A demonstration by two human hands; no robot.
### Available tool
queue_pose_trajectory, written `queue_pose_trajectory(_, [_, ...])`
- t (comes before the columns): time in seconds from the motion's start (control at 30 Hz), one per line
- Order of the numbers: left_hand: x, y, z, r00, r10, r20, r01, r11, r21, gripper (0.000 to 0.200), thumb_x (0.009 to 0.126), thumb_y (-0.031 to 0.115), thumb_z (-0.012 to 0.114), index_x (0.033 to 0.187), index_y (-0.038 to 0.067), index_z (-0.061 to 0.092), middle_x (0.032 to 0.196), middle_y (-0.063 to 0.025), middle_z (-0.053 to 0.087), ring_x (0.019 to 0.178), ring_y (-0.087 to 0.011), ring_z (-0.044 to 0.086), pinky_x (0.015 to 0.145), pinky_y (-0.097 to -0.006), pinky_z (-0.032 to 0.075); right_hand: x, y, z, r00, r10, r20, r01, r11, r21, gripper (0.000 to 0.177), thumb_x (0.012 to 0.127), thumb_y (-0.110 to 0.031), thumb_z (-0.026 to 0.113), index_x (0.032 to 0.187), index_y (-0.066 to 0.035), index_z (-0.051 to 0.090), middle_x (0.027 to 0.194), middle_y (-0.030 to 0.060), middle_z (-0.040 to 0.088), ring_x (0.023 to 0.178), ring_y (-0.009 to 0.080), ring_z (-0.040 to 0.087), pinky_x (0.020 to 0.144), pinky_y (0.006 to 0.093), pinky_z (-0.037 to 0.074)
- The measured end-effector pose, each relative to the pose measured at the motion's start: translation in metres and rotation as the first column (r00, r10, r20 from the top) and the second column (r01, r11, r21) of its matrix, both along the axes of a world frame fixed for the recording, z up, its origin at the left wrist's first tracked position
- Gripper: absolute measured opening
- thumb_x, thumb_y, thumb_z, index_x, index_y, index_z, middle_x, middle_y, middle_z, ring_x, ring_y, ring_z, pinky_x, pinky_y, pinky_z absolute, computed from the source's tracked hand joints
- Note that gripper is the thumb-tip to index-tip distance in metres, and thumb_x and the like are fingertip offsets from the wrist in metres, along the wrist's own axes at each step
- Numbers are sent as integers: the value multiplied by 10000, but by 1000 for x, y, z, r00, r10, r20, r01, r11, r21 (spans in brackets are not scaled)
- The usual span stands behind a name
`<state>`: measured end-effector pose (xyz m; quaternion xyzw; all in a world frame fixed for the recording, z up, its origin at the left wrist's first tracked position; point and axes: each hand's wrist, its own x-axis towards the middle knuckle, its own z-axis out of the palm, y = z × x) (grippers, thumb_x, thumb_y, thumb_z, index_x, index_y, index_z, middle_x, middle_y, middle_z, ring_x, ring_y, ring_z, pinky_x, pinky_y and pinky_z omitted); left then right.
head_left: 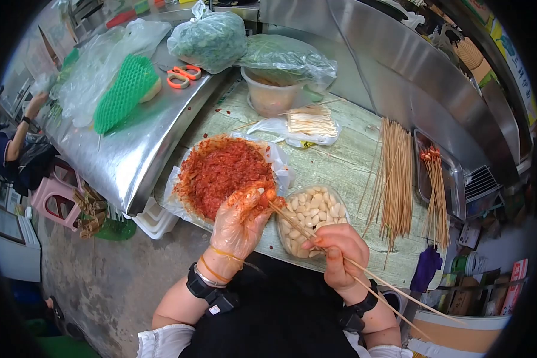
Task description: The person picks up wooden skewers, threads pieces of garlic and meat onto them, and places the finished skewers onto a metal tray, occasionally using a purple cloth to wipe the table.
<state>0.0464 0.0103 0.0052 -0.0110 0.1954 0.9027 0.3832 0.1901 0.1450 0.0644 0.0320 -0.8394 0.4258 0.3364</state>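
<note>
My left hand (237, 218), in a clear plastic glove smeared red, is at the right edge of a bowl of chopped red paste (224, 173). Its fingers are closed around a small red-coated lump (271, 195) at the tips of wooden skewers. Bare of any glove, my right hand (340, 253) pinches the thin skewers (388, 284), which slant down to the right. Between and behind the hands stands a clear container of pale cloves (313, 209).
Loose skewers (397, 179) lie at the right, beside a metal tray (456, 206) with red-tipped skewers (437, 191). Behind are white mushrooms (311, 121), a plastic tub (268, 95) and bagged greens (212, 39). Orange scissors (182, 76) rest on a steel counter (125, 161). Another person (18, 146) is at far left.
</note>
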Motion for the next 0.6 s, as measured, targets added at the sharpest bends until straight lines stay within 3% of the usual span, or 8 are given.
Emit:
queue_pose_trajectory(0.17, [1, 1, 2, 999, 23, 27, -23, 1000, -8, 270, 895, 107, 559, 1114, -52, 542, 1048, -179, 604, 993, -298, 590, 918, -423, 498, -2, -2, 0, 1000, -5, -13, 5, 1000, -14, 238, 958, -206, 426, 896, -31, 575, 791, 117, 627, 712, 201, 591, 650, 290, 480])
queue_pose_trajectory(0.33, [0, 1, 3, 1000, 18, -21, -18, 1000, 8, 285, 883, 58, 575, 1149, -37, 535, 1086, -158, 599, 1024, -252, 585, 948, -421, 475, -6, -3, 2, 1000, -8, -25, 7, 999, -31, 238, 956, -207, 440, 888, -27, 579, 783, 115, 634, 709, 202, 581, 647, 291, 476])
queue_pose_trajectory(0.6, [-2, 2, -1, 997, 60, -54, -61, 998, -13, 298, 898, 71, 558, 1168, -50, 518, 1091, -157, 598, 1013, -247, 591, 927, -395, 491, -12, -4, 2, 1000, 21, -11, -20, 996, 81, 195, 938, -161, 471, 900, -20, 600, 794, 112, 641, 712, 216, 589, 638, 294, 482])
